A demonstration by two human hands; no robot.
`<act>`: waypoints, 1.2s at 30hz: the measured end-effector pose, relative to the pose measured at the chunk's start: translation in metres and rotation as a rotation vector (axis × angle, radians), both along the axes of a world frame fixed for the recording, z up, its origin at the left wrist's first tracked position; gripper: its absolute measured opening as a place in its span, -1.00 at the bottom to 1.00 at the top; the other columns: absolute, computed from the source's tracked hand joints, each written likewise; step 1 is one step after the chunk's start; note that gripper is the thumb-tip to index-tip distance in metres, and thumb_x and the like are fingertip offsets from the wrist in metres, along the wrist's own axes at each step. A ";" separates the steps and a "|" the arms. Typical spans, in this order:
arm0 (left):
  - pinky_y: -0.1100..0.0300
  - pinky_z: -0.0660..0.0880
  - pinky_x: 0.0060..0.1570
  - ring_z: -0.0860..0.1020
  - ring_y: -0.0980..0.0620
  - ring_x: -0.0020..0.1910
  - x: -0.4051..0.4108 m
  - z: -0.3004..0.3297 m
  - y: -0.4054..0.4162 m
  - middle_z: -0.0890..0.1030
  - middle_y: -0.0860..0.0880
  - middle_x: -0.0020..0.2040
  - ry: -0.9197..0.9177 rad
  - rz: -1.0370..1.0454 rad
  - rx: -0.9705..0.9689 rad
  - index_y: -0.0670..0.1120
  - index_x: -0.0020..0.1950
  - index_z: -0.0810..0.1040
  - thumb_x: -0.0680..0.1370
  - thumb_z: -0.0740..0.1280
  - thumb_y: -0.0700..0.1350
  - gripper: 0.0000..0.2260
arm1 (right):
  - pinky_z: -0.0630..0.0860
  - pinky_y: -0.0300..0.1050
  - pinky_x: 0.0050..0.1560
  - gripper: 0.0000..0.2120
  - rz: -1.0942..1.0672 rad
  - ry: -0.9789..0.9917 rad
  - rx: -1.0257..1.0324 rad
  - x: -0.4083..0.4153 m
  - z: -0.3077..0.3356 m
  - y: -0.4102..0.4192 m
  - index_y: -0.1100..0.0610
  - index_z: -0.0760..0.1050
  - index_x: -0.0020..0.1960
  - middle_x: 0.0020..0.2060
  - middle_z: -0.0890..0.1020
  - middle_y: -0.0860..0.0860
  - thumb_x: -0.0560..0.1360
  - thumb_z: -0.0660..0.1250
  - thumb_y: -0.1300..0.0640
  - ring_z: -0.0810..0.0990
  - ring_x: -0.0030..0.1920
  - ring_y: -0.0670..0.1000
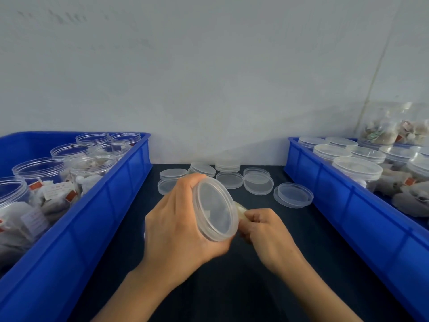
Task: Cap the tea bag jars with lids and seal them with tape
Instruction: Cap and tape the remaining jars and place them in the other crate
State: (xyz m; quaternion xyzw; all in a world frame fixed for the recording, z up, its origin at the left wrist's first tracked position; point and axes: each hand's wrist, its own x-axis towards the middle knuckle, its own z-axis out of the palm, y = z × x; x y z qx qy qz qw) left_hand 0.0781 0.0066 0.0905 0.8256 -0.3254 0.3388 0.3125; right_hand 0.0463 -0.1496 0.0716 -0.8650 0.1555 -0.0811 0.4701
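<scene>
We see the left hand (178,219) wrapped around a capped jar (214,209), held tilted above the dark table (130,228), its clear lid (217,206) facing us. The right hand (264,231) pinches a strip of tape (241,211) against the lid's rim. Behind the jar lie loose lids (257,183). Left of the jar, a blue bin (104,205) holds uncapped jars (92,168); right of it, another bin (336,201) holds lidded jars (357,169).

A dark table (232,287) runs up to a pale wall (209,77). Two blue bins stand on it, one at the left (92,224), one at the right (348,210).
</scene>
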 end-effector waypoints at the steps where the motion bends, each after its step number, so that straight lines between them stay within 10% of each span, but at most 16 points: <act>1: 0.34 0.46 -0.19 0.62 0.08 -0.08 -0.004 -0.001 0.003 0.61 0.08 0.04 0.023 -0.036 -0.016 -0.10 0.24 0.45 0.08 0.60 0.19 -0.17 | 0.27 0.00 -0.27 -0.68 -0.021 -0.017 -0.016 0.002 0.002 -0.004 0.15 0.41 -0.38 -0.48 0.37 0.02 0.52 0.27 0.09 0.30 -0.38 0.03; 6: 0.44 0.46 -0.06 0.53 0.37 0.02 -0.023 -0.005 0.001 0.54 0.34 0.09 0.136 -0.206 -0.126 0.19 0.25 0.33 0.05 0.51 0.31 -0.18 | 0.36 0.01 -0.28 -0.59 -0.442 -0.242 -0.179 -0.012 0.028 -0.068 0.15 0.40 -0.31 -0.42 0.45 0.06 0.63 0.13 -0.04 0.41 -0.37 0.06; 25: 0.45 0.32 -0.14 0.42 0.50 0.03 0.017 -0.011 0.003 0.41 0.41 0.04 0.168 -0.043 -0.270 0.10 0.25 0.31 0.07 0.52 0.28 -0.17 | 0.35 -0.11 -0.31 -0.46 -0.050 -0.314 -0.569 0.011 -0.013 -0.019 0.16 0.38 -0.29 -0.46 0.42 -0.02 0.54 0.04 -0.29 0.34 -0.43 -0.06; 36: 0.49 0.40 -0.10 0.47 0.37 0.09 0.023 -0.019 0.003 0.45 0.37 0.13 0.303 -0.096 -0.456 0.20 0.22 0.31 0.03 0.48 0.34 -0.18 | 0.21 -0.08 0.19 -0.66 0.216 -0.147 -1.001 0.030 -0.053 -0.008 0.08 0.34 0.20 0.18 0.42 0.01 0.67 -0.08 -0.09 0.35 0.14 0.04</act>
